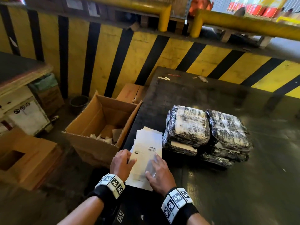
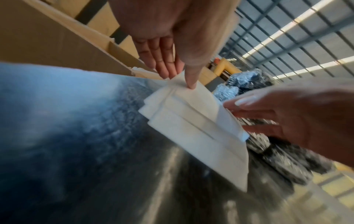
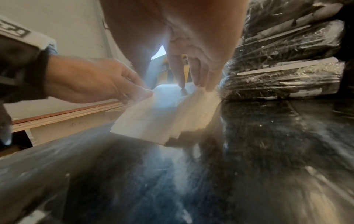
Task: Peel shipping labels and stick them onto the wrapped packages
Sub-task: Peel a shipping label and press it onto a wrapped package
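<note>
Left hand (image 1: pixel 121 163) pinches label stack (image 1: pixel 148 148) at surface (image 1: pixel 211 184) edge; right hand (image 1: pixel 159 173) flat, fingers straight; packages (image 1: pixel 206 133) just beside.

Warehouse packing area: yellow-and-black hazard-striped wall (image 1: pixel 146 51), yellow guard rails (image 1: pixel 243 23), cardboard boxes (image 1: pixel 100 125), wrapped packages (image 1: pixel 206 132) on dark counter (image 1: pixel 243 184).

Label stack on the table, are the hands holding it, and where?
Left hand pinches the label stack's left edge; right hand rests fingers on its right side.

Dark table (image 1: pixel 227 98) bears label stack (image 1: pixel 146 143), wrapped packages (image 1: pixel 206 132).
</note>
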